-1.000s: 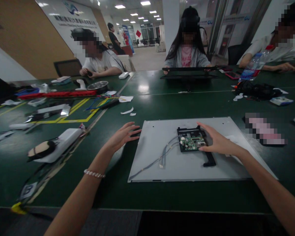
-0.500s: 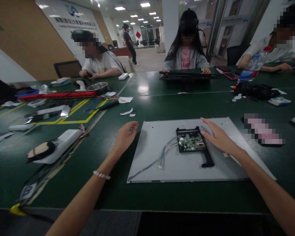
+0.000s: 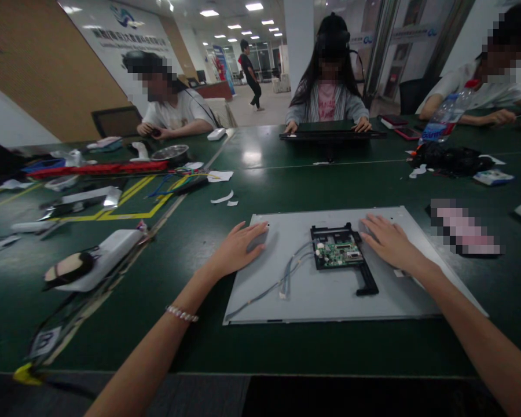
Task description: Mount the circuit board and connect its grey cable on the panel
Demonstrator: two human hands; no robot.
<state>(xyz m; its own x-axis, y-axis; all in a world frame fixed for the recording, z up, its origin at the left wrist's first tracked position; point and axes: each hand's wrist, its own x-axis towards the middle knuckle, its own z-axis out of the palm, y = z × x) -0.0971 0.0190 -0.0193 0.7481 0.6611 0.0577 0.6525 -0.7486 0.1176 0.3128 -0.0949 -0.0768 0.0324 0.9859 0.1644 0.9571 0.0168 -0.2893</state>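
A flat grey metal panel [image 3: 330, 304] lies on the green table in front of me. On it sits a black plastic bracket [image 3: 367, 284] around a green circuit board [image 3: 336, 253], with grey cables [image 3: 282, 282] running from the board to the panel's near left corner. My left hand [image 3: 242, 248] is open over the panel's far left edge, fingers stretched out. My right hand [image 3: 391, 243] is open too, fingers spread over the panel just right of the bracket. Neither hand holds anything; whether the palms press on the panel I cannot tell.
A white power strip-like object [image 3: 108, 255] lies left, near a red bar [image 3: 99, 168] and scraps. A pink phone-like object [image 3: 464, 229] is to the right. Farther right stands a bottle [image 3: 438, 124] by black bundled plastic [image 3: 449, 159]. Across the table a person holds a dark panel [image 3: 332, 136].
My left hand has moved right and opened out over the panel's edge. My right hand has turned flatter, fingers spreading over the panel. The walking person in the background has moved right.
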